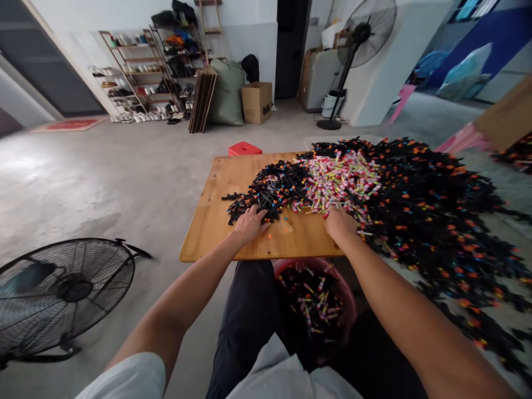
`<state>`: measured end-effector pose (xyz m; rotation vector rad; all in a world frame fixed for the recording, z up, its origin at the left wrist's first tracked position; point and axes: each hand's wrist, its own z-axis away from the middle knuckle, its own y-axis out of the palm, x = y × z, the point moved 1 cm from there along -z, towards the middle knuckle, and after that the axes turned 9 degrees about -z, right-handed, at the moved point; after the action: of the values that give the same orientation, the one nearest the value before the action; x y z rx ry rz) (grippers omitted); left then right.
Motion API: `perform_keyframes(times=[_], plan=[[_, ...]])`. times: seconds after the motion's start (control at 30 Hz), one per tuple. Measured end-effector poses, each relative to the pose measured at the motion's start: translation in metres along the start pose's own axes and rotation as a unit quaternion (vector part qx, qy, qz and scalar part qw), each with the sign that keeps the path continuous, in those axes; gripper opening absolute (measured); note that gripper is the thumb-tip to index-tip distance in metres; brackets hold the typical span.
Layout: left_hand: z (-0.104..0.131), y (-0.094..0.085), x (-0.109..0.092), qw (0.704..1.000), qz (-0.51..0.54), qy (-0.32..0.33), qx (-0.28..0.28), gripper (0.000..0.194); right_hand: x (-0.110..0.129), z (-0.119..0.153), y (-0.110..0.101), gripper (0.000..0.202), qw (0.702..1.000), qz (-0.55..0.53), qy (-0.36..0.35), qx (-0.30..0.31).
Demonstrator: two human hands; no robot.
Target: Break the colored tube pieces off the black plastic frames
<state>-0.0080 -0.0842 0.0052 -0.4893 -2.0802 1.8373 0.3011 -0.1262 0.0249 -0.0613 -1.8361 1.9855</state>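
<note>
My left hand lies at the near edge of a smaller heap of black plastic pieces with orange and blue tips, its fingers stretched and the thumb apart. Some of these pieces look like tiny toy guns. My right hand is at the near side of a pile of small pink, white and yellow tubes. Its fingers are curled in; whatever they grip is hidden. Both piles rest on a wooden board. A few loose bits lie between my hands.
Below the board's near edge, a pink tub between my legs holds black pieces and tubes. A large black heap spreads right. A floor fan lies left; a red stool stands behind the board, with a standing fan farther back.
</note>
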Motion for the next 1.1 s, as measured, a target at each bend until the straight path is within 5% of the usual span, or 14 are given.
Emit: perform_keyframes(times=[0.13, 0.23, 0.4, 0.57, 0.77, 0.93, 1.1], plan=[[0.004, -0.004, -0.001, 1.000, 0.019, 0.018, 0.017, 0.047, -0.006, 0.015, 0.007, 0.032, 0.997, -0.001, -0.052, -0.055], [0.002, -0.012, -0.008, 0.999, 0.033, -0.004, 0.019, 0.050, -0.009, 0.028, 0.018, 0.023, 0.993, -0.070, -0.092, -0.040], [-0.024, -0.020, -0.033, 0.998, 0.007, -0.063, 0.007, 0.048, -0.008, 0.051, 0.040, 0.030, 0.978, -0.172, -0.121, -0.010], [-0.042, -0.014, -0.048, 0.996, -0.002, -0.089, 0.030, 0.046, -0.007, 0.068, 0.046, 0.021, 0.956, -0.206, -0.204, -0.053], [-0.027, -0.009, -0.044, 0.997, 0.015, 0.021, -0.073, 0.028, -0.014, 0.083, 0.031, 0.031, 0.896, -0.366, -0.219, -0.121], [-0.012, -0.013, -0.041, 0.992, 0.020, 0.053, -0.111, 0.015, -0.012, 0.088, 0.038, 0.043, 0.856, -0.496, -0.134, -0.060], [0.011, -0.022, -0.056, 0.966, 0.002, 0.181, -0.187, 0.011, 0.000, 0.098, 0.045, 0.050, 0.806, -0.580, -0.118, 0.000]])
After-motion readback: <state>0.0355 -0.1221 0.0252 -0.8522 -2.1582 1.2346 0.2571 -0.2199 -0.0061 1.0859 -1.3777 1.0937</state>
